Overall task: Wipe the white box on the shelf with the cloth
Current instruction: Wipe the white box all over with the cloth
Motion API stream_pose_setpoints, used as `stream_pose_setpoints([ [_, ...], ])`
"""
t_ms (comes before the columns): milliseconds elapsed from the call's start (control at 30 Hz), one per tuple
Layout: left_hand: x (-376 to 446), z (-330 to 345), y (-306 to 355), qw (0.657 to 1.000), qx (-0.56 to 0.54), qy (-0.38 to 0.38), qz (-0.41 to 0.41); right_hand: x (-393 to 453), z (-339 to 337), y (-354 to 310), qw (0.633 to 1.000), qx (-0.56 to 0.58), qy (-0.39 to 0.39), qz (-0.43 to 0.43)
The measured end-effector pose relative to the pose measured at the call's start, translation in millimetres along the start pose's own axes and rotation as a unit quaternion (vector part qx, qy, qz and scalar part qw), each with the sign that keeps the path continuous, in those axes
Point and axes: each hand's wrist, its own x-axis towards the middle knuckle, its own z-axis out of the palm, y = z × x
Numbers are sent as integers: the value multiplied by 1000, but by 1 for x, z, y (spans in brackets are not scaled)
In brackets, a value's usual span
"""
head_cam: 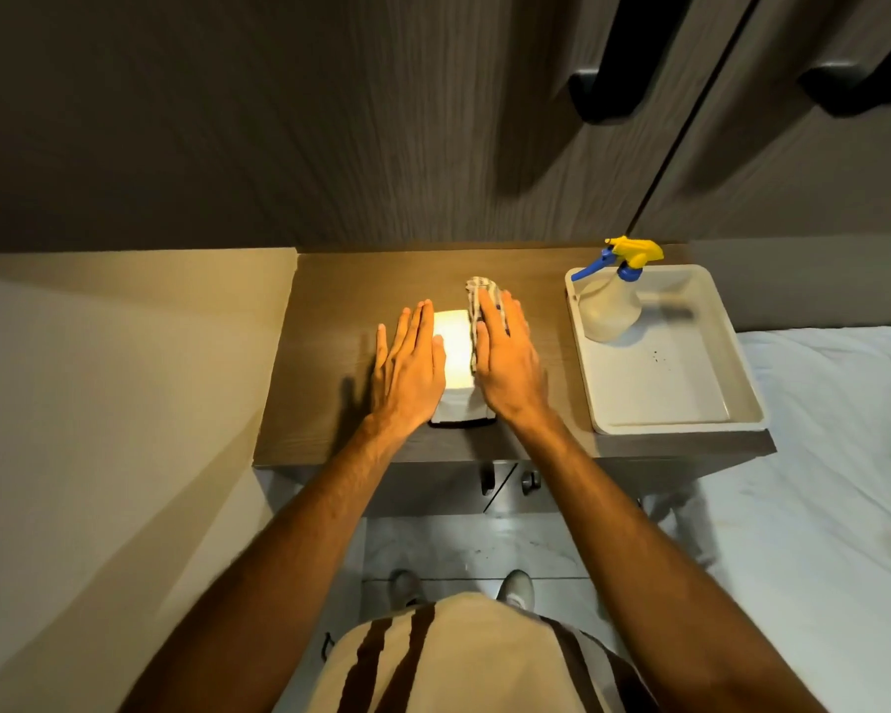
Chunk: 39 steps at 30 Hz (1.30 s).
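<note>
Wooden shelf (330,301), brightly lit white box (453,347), checked cloth (482,295)

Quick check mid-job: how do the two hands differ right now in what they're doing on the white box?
The right hand has the checked cloth under its fingers, against the right side of the white rectangular box; the left hand is bare, with no cloth. The right hand reaches slightly farther back on the wooden shelf than the left. Both are flat, fingers extended, flanking the box.

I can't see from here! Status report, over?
Left hand flat on box's left side. Right hand presses cloth on right side. Nothing blocking; sprayer sits in tray.
</note>
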Motion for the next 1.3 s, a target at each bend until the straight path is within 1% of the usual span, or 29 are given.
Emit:
stream_pose_setpoints([
  [33,0,0,0,1000,2,-2,-3,-8,1,-1,999,22,10,27],
  [100,0,1,0,1000,2,-1,-6,-35,1,-6,999,9,24,29],
  [200,-3,0,1,1000,-8,7,1,-66,0,-19,992,-99,17,-77],
  [267,-5,0,1,1000,-8,12,15,-56,1,-24,983,-118,-7,-144],
  [333,-4,0,-2,1000,0,9,17,-29,4,-20,978,-106,-25,-176],
  [367,-4,0,-2,1000,9,3,17,-15,3,-15,980,-97,-31,-172],
  [433,-3,0,0,1000,17,-1,10,2,1,-5,990,-63,-25,-122],
  [500,-3,-2,3,1000,16,3,2,-3,2,-4,998,-18,-5,-56],
  [567,-3,-3,3,1000,30,3,0,-26,2,-13,999,9,12,-32],
  [633,-3,-3,2,999,44,0,3,-57,2,-22,999,-1,7,-49],
  [700,-5,-3,1,999,39,-2,7,-74,2,-30,995,-35,-11,-90],
  [800,-5,-3,1,999,36,-6,11,-48,3,-23,990,-54,-10,-130],
  [867,-4,-3,1,998,64,-11,18,-21,4,-15,993,-48,0,-109],
  [933,-4,-6,3,998,64,-9,15,-9,6,-11,998,-32,7,-56],
  [1000,-4,-7,4,998,57,-4,9,-18,10,-17,1000,-2,15,-7],
  [1033,-4,-6,4,998,60,-4,8,-28,11,-20,1000,12,22,1],
  [1100,-4,-5,2,997,72,-10,11,-54,11,-26,999,19,29,-3],
  [1167,-5,-4,1,997,76,-22,13,-75,12,-31,999,-12,23,-23],
  [1233,-5,-5,2,997,69,-24,14,-72,10,-35,998,-41,10,-46],
  [1300,-5,-5,2,997,71,-20,19,-48,7,-31,995,-57,5,-79],
])
